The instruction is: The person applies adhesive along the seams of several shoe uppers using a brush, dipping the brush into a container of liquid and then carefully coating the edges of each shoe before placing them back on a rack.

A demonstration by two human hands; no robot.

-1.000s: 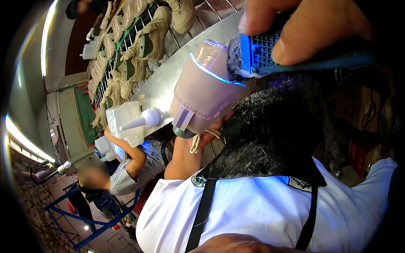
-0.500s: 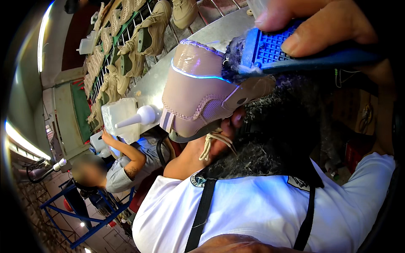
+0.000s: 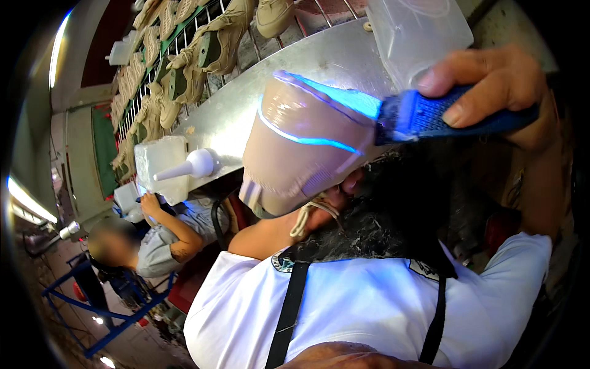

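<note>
A tan shoe upper (image 3: 307,135) with cream laces (image 3: 313,215) is tilted in front of me. A blue glowing line runs along its side, and a bright blue glowing strip shows on its upper edge. My left hand (image 3: 329,206) grips it from below, mostly hidden by the shoe, with fingertips showing near the laces. My right hand (image 3: 491,98) is closed round a blue brush (image 3: 461,114) with a textured grip. Its dark bristles touch the shoe at the right end of the glowing strip.
A metal table (image 3: 344,55) curves behind the shoe. On it stand a translucent container (image 3: 418,37) and, leftward, another container (image 3: 163,163) with a white nozzle (image 3: 193,166). Beige shoes fill a wire rack (image 3: 246,46) beyond. A co-worker (image 3: 178,240) sits at the left.
My right hand has moved the brush down and right along the shoe. The shoe has turned, and a glowing strip now shows on its upper edge. The translucent container has come into fuller view.
</note>
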